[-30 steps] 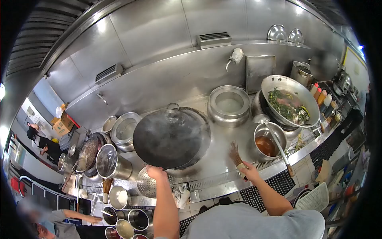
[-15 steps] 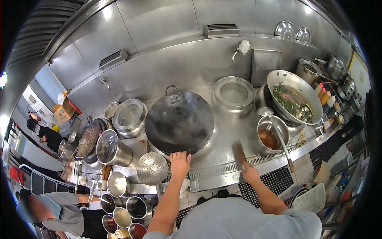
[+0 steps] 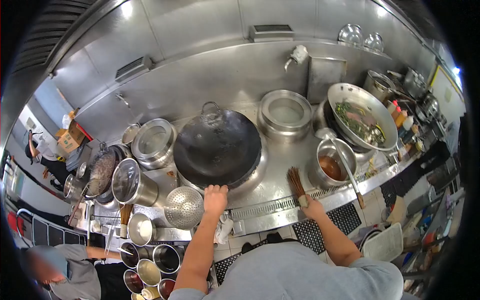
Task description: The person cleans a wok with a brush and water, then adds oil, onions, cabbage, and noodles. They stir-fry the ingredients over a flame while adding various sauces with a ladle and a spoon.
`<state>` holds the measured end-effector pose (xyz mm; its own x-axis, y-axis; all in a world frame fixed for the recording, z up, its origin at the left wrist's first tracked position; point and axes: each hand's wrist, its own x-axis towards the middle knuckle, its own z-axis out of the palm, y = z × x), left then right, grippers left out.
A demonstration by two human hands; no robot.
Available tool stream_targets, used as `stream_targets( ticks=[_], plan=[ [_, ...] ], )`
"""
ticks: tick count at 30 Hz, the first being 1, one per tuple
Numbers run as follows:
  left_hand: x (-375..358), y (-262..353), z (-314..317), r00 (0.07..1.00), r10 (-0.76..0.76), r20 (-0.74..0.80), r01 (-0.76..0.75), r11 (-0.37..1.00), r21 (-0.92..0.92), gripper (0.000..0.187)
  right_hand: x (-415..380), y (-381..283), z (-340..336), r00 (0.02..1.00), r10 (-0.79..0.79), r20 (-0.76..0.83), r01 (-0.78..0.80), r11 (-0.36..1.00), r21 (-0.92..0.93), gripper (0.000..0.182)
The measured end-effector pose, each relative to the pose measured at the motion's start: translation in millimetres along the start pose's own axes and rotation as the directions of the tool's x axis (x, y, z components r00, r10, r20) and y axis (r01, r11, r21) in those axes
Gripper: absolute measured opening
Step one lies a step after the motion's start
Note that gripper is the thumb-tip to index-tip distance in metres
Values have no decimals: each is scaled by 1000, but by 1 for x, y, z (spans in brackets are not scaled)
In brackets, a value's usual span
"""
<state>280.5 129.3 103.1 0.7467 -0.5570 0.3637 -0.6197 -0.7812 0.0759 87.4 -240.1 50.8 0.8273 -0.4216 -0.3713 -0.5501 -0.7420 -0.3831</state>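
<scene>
A large black wok (image 3: 217, 150) sits on the round burner in the middle of the range, its far loop handle pointing toward the back wall. My left hand (image 3: 215, 200) is closed over the near edge of the wok; the near handle, if there is one, is hidden under it. In my right hand (image 3: 313, 208) is a bamboo wok brush (image 3: 296, 182), gripped by its bound end with the bristles up and to the left, over the steel counter. Just left of my left hand lies a perforated strainer (image 3: 184, 208). A white cloth (image 3: 223, 230) hangs below my left wrist.
At right, a pot of brown liquid (image 3: 324, 174) carries a ladle (image 3: 345, 165), beside a wide pan of greens (image 3: 360, 97). Lidded pots (image 3: 285, 131) flank the wok. Seasoning containers (image 3: 149, 272) stand at lower left, near a co-worker (image 3: 75, 265).
The steam over the wok has thinned, showing its inside clearly. My brush, blurred before, is now sharp. The whole view has shifted slightly; my left hand stays at the wok's edge.
</scene>
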Motion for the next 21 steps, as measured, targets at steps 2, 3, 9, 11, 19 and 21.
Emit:
stream_targets(
  ticks=[2, 3, 9, 11, 19, 21],
  plan=[
    [1, 7, -13, 995, -80, -68, 78, 996, -33, 24, -5, 10, 6, 997, 2, -79, -2, 1000, 0, 74],
    [2, 10, -16, 995, -71, -64, 68, 997, -45, 24, -4, 12, 6, 986, -27, -165, 26, 1000, -5, 74],
    [-68, 33, -28, 972, -181, 148, 233, 819, -524, 31, 31, 16, 39, 993, -25, -117, 29, 999, 29, 74],
    [-111, 64, -30, 763, -34, 646, 524, 617, -587, 28, 62, 7, 35, 997, 75, 29, -75, 997, -7, 75],
    [-227, 183, 280, 132, -119, 984, 857, -485, -173, 34, -2, -44, -37, 980, -4, 199, -131, 736, 664, 61],
    [-207, 216, 329, 85, 44, 995, 428, -904, 3, 35, -19, -56, -58, 964, 3, 267, -225, 548, 806, 55]
  ],
)
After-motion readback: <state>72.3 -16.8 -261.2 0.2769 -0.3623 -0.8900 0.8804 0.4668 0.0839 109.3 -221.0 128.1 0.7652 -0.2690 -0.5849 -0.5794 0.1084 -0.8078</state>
